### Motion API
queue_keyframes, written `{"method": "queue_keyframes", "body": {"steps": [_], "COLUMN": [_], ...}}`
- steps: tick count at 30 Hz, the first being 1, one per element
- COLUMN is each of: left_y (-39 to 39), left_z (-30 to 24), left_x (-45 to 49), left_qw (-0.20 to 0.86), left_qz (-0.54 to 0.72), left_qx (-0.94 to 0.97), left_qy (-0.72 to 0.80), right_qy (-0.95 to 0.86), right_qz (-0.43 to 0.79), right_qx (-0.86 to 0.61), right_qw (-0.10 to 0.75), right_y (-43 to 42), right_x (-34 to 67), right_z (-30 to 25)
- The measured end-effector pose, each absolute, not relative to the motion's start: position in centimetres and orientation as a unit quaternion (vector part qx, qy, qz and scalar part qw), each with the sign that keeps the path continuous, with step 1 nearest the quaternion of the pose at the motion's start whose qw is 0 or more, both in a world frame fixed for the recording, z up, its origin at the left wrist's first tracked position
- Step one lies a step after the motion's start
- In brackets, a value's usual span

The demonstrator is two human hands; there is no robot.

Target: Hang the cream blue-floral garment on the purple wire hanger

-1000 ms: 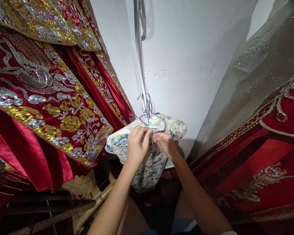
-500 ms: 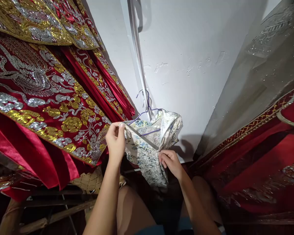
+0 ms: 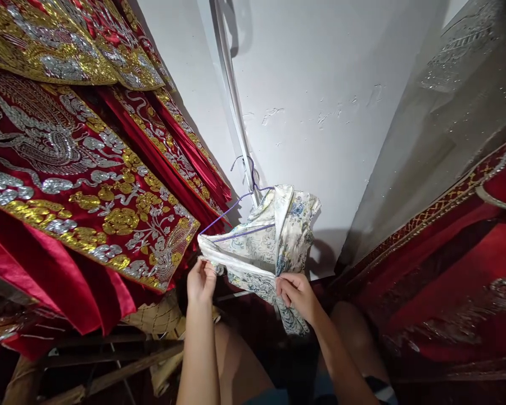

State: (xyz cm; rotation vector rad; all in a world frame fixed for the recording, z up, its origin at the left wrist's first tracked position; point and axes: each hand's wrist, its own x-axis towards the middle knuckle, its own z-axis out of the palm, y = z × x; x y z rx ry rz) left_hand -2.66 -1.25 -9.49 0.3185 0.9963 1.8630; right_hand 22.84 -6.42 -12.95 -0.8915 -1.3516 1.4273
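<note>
At 12 o'clock in the head view, I see a floral shirt [image 3: 294, 225] hanging open-necked on a purple hanger [image 3: 244, 233]. The left hand [image 3: 201, 275], at 11, pinches its edge; the right hand [image 3: 294, 289], at 1, grips its front.

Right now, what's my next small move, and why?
I'd probably ease the left hand slightly outward while the right hand steadies the front of the cream, blue-patterned fabric garment. The thin purple hanger shows bare on the left, but its end there seems to meet the cloth the left hand pinches.
</note>
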Motion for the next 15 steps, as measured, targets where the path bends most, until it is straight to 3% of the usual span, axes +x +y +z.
{"method": "queue_keyframes", "body": {"steps": [6, 11, 15], "left_y": [-3.1, -4.8, -6.8], "left_z": [-12.6, -10.8, -8.3], "left_x": [0.3, 2.3, 5.7], "left_qw": [0.532, 0.560, 0.593], "left_qz": [0.720, 0.711, 0.654], "left_qx": [0.103, 0.180, 0.344], "left_qy": [0.434, 0.385, 0.319], "right_qy": [-0.547, -0.584, -0.588], "right_qz": [0.581, 0.555, 0.475], "right_qx": [-0.389, -0.444, -0.471], "right_qw": [0.461, 0.392, 0.455], "right_y": [-6.4, -5.9, -5.2], "right_x": [23.6, 25.0, 25.5], "right_z": [-13.8, -15.2, -15.2]}}
